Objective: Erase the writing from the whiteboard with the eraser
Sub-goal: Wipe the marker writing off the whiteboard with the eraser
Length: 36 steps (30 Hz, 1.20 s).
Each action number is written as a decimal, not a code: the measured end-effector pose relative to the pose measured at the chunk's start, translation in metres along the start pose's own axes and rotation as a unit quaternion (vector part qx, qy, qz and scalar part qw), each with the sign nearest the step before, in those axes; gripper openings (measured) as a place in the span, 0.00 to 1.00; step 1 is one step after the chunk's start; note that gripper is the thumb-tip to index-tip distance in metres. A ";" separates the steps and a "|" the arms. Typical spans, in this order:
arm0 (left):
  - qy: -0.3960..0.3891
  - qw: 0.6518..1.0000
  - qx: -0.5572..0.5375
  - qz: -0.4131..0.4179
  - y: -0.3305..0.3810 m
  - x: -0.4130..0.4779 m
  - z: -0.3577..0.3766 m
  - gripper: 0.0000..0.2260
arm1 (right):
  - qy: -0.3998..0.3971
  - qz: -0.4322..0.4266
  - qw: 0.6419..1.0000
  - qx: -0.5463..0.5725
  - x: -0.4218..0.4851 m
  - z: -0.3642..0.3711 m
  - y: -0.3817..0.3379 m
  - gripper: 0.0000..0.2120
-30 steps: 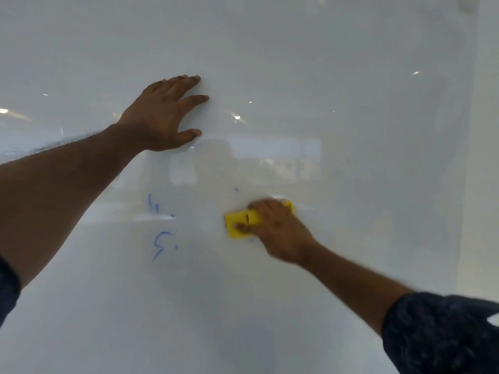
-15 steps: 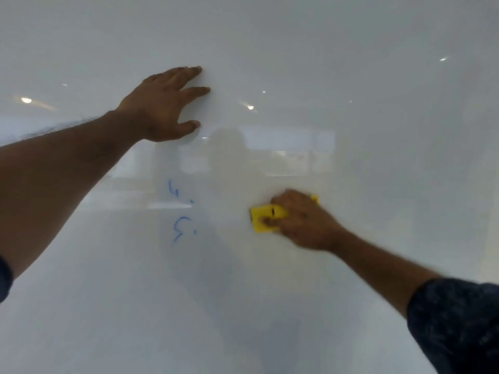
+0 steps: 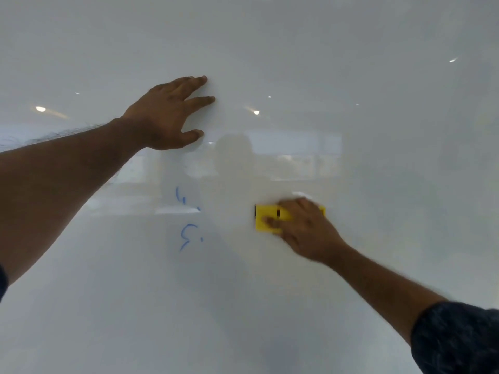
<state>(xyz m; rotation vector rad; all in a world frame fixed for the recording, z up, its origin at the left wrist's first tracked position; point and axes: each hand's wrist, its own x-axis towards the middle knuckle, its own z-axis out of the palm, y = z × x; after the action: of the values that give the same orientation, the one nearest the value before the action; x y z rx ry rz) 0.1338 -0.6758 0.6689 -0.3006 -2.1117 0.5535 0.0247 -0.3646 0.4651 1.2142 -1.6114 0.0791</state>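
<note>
Eraser (image 3: 266,218): yellow block pressed flat on the whiteboard (image 3: 351,117), mid-board.
Right hand (image 3: 305,228): grip clasped over the eraser, fingers on top.
Writing (image 3: 189,220): 2 blue marks left of the eraser, apart from it.
Left hand (image 3: 167,114): fingers spread, palm flat against the board above the writing, grasping nothing.

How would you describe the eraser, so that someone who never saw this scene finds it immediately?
Start from the large white whiteboard that fills the view. The right hand presses a small block against it, right of the blue marks. That block is the eraser: bright yellow, the only coloured solid object there.
</note>
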 end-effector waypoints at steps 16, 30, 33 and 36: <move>0.084 0.995 0.016 -0.046 -0.039 -0.077 0.034 0.30 | 0.074 0.067 0.994 0.043 0.099 0.019 -0.056 0.15; 0.097 0.989 0.004 -0.115 -0.056 -0.127 0.051 0.32 | -0.035 -0.134 0.990 0.020 0.113 0.065 -0.106 0.14; 0.075 0.992 0.012 -0.104 -0.061 -0.131 0.046 0.32 | 0.062 -0.031 0.997 -0.016 0.185 0.025 -0.059 0.14; 0.062 0.993 0.007 -0.103 -0.066 -0.136 0.045 0.32 | 0.119 0.077 0.989 -0.032 0.221 0.008 -0.042 0.15</move>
<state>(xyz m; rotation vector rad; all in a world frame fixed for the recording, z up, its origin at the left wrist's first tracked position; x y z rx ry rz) 0.1732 -0.8013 0.5815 -0.1032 -1.9882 0.4166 0.0679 -0.5331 0.6070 0.9911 -1.4842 0.2586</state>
